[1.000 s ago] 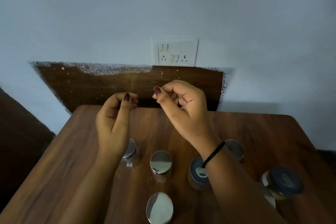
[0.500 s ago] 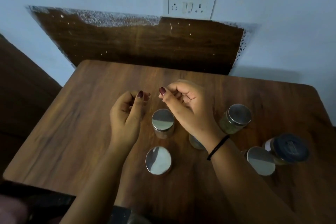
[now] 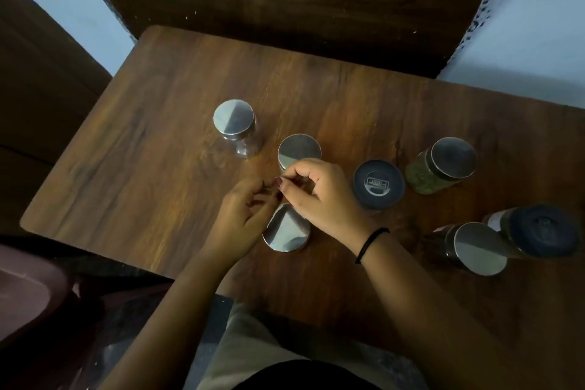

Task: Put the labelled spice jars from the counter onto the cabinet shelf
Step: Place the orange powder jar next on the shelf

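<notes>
Several spice jars stand on the wooden table. Silver lids top one clear jar, a second jar and a third jar. Right of them are a dark-lidded jar and a jar of green spice. Two more jars sit at the far right. My left hand and my right hand hover over the middle jars, fingers curled, their tips meeting. Nothing shows between the fingers. No cabinet shelf is in view.
A dark wooden panel leans on the pale wall behind the table. Dark furniture stands at the left. A maroon seat sits at the lower left, next to the table's near edge.
The camera has tilted down, so the wall socket left the view. Both hands came down from chest height to just above the middle jars and closed together.
</notes>
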